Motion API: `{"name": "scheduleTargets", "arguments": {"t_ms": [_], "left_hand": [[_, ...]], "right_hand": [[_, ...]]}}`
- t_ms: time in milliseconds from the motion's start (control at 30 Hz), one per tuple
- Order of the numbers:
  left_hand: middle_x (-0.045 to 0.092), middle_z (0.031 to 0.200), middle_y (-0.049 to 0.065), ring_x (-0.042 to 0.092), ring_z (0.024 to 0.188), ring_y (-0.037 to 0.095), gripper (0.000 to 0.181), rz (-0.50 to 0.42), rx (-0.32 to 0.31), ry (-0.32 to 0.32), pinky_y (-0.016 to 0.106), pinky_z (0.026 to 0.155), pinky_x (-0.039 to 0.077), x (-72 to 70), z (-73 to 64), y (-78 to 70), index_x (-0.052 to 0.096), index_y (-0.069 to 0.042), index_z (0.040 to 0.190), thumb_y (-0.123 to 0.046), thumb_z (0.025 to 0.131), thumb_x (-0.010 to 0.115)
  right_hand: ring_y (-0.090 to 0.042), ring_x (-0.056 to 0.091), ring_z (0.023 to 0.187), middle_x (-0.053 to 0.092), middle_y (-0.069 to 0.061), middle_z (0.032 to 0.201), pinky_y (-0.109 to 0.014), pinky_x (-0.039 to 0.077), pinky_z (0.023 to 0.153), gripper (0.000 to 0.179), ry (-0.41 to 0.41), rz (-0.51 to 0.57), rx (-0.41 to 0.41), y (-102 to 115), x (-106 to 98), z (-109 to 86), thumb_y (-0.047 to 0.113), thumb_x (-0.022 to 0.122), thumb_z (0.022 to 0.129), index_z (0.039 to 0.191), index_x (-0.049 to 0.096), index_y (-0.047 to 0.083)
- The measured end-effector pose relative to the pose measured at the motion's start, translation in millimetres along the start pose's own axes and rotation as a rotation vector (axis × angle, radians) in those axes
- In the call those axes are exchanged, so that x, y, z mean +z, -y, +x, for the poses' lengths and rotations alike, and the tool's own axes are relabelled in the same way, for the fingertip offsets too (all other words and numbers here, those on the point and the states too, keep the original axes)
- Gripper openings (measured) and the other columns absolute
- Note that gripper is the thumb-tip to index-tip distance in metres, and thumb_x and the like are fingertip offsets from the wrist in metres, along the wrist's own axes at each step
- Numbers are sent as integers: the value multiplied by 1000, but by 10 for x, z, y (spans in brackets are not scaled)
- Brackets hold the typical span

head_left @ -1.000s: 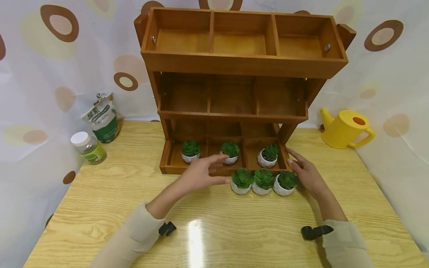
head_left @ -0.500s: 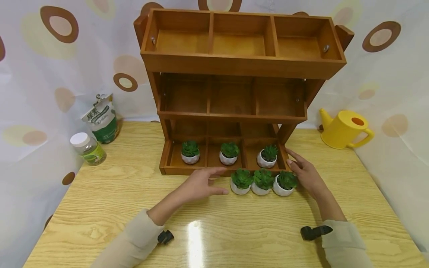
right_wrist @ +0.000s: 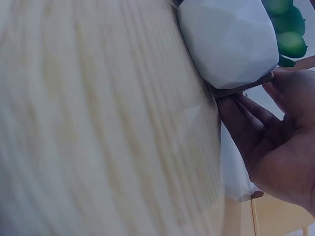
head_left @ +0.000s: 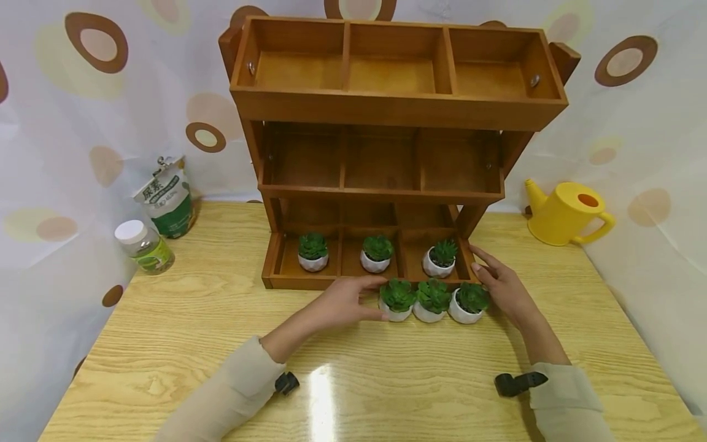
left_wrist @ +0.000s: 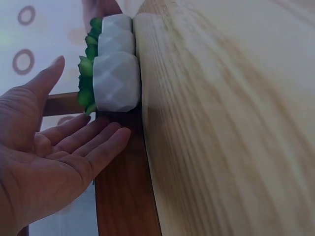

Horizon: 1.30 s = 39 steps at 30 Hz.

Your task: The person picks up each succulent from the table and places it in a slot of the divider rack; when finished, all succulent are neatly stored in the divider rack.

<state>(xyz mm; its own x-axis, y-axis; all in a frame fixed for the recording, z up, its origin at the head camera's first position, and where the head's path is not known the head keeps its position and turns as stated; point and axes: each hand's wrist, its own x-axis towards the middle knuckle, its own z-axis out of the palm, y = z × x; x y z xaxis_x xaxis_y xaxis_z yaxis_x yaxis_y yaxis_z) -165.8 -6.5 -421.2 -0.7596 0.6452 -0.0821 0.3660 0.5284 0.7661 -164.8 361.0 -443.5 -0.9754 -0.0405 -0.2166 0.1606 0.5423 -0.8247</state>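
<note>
Three potted succulents in white faceted pots stand in a row on the table before the wooden shelf (head_left: 309,282): left (head_left: 396,313), middle (head_left: 431,314) and right (head_left: 465,314). Beside the left pot is my left hand (head_left: 343,302), thumb and fingers spread apart, fingertips right at the pot. The left wrist view shows this hand (left_wrist: 54,147) with its palm turned up and fingers extended near the nearest white pot (left_wrist: 116,81). My right hand (head_left: 507,291) rests against the shelf's lower right corner, fingers fairly straight; in the right wrist view, this hand (right_wrist: 280,137) lies behind a white pot (right_wrist: 229,42).
In the shelf's bottom tier sit three more succulents, at left (head_left: 313,252), centre (head_left: 377,253) and right (head_left: 440,258). A yellow watering can (head_left: 569,215) stands at the right. To the left are a white-capped jar (head_left: 145,245) and a clipped green-and-white bag (head_left: 167,199).
My left hand drew back slightly, then moved right until its fingertips came up to the left pot. The right hand has stayed at the shelf corner.
</note>
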Motion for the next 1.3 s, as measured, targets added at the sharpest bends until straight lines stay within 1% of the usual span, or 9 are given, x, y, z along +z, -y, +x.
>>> {"name": "scheduleTargets", "arguments": {"t_ms": [200, 300, 433, 633, 733, 1067, 1200, 1300], "left_hand": [[55, 150, 2, 59, 132, 22, 74, -11, -23, 28, 41, 108, 49, 15, 58, -51, 49, -20, 152, -43, 88, 79], [53, 152, 2, 58, 134, 22, 76, -40, -36, 47, 39, 109, 49, 27, 76, -59, 48, -18, 152, -43, 88, 79], [54, 152, 2, 59, 133, 22, 76, -57, -35, 62, 38, 108, 49, 47, 97, -64, 48, -17, 152, -42, 87, 80], [56, 150, 3, 60, 131, 21, 78, -13, -32, 66, 37, 107, 50, 92, 136, -69, 49, -15, 151, -43, 86, 81], [55, 150, 3, 60, 131, 21, 80, 3, -46, 69, 37, 107, 49, 111, 163, -71, 48, -15, 152, -43, 85, 82], [59, 145, 4, 58, 131, 22, 80, -20, -78, 82, 37, 106, 49, 127, 206, -103, 50, -16, 147, -42, 81, 86], [60, 143, 2, 58, 130, 21, 81, 18, -63, 88, 37, 105, 50, 131, 219, -115, 50, -16, 148, -42, 81, 86], [60, 144, 2, 57, 131, 22, 80, 59, -48, 93, 37, 107, 49, 138, 236, -116, 50, -17, 149, -42, 82, 85]], "right_hand": [[-46, 29, 151, 22, -18, 168, -66, 26, 118, 63, -2, -7, 3, -2, -2, 2, 52, 39, 107, 163, 18, 34], [-46, 29, 151, 21, -17, 168, -66, 26, 118, 63, 0, -12, 2, -7, -4, 9, 53, 39, 107, 163, 17, 35], [-46, 29, 151, 21, -18, 168, -66, 27, 118, 63, -2, -10, 1, -11, -9, 13, 52, 39, 107, 163, 18, 34], [-46, 29, 151, 22, -18, 168, -65, 27, 118, 64, -3, -7, 6, -13, -12, 15, 53, 39, 107, 164, 18, 33], [-46, 29, 151, 23, -18, 168, -65, 27, 118, 64, -2, -8, 9, -16, -12, 18, 53, 39, 107, 163, 18, 34], [-46, 30, 150, 22, -17, 168, -66, 28, 117, 63, 3, -12, 5, -25, -3, 22, 54, 39, 107, 163, 17, 37], [-46, 30, 150, 22, -17, 168, -66, 28, 117, 63, -1, -10, 3, -29, -3, 20, 53, 39, 107, 163, 17, 37], [-46, 30, 150, 22, -17, 168, -66, 28, 117, 63, -5, -12, 9, -26, 0, 17, 54, 39, 107, 163, 17, 37]]}}
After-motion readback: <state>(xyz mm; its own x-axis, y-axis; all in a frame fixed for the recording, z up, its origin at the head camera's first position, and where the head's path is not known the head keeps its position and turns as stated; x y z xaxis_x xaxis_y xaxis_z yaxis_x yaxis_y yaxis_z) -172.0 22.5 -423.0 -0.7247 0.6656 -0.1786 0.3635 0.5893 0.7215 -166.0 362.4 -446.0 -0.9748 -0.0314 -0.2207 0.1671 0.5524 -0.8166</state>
